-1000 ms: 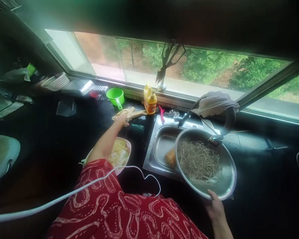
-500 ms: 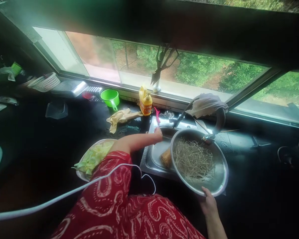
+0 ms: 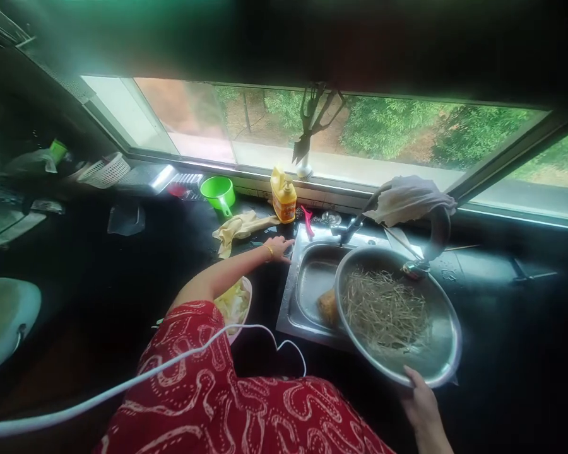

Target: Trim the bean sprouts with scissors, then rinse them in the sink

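Observation:
My right hand [image 3: 422, 403] grips the near rim of a wide metal bowl [image 3: 447, 353], its thumb over the edge. Thin, brownish strips [image 3: 388, 309] like shredded stems lie in the bowl, which is tilted over the right part of the sink [image 3: 288, 320]. A faucet [image 3: 415, 268] with a cloth draped on it ends above the bowl's far rim. My left hand [image 3: 280, 249] reaches to the sink's far left edge, fingers stretched out and nothing visible in them. Partly behind the bowl, a brown lump [image 3: 328, 307] rests in the basin.
A bowl of cut cabbage [image 3: 236, 306] stands left of the sink, partly under my left arm. Behind are a tan cloth [image 3: 241, 228], a yellow bottle [image 3: 284, 198], a pink-handled tool [image 3: 307, 221] and a green dipper [image 3: 218, 192]. A white cable [image 3: 170, 364] crosses before me.
My left hand has moved left, from over the basin's far corner to the sink's edge, and its fingers now show spread. My right hand still holds the bowl. The view has shifted slightly.

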